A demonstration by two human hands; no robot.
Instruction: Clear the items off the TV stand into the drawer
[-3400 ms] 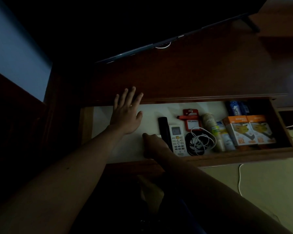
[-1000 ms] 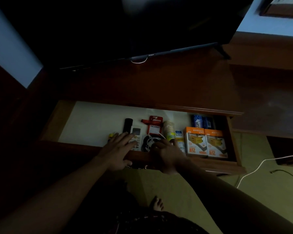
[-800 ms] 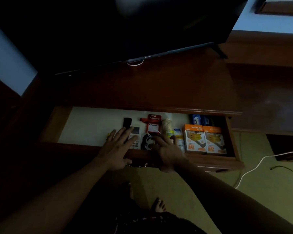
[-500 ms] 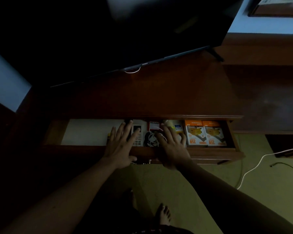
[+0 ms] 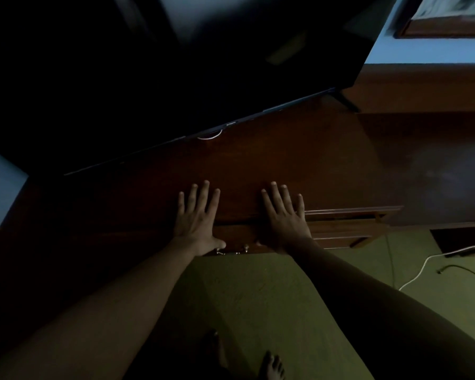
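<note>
Drawer point(image 5: 258, 237) nearly flush under TV stand point(image 5: 272, 171) top. Left hand point(image 5: 196, 215) and right hand point(image 5: 283, 218) flat, fingers straight, spread across front edge, holding nothing. Push evenly with both palms; keep fingertips clear of closing gap; avoid handle point(image 5: 232, 250).

Dark brown TV stand point(image 5: 299, 165), black television point(image 5: 176, 64), green floor point(image 5: 258, 292).

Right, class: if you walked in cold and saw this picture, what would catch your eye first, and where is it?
Two bare hands lie flat with fingers spread at the front edge of the dark wooden TV stand: the left hand and the right hand side by side, over the drawer front. Behind them, the big black TV fills the upper left.
</note>
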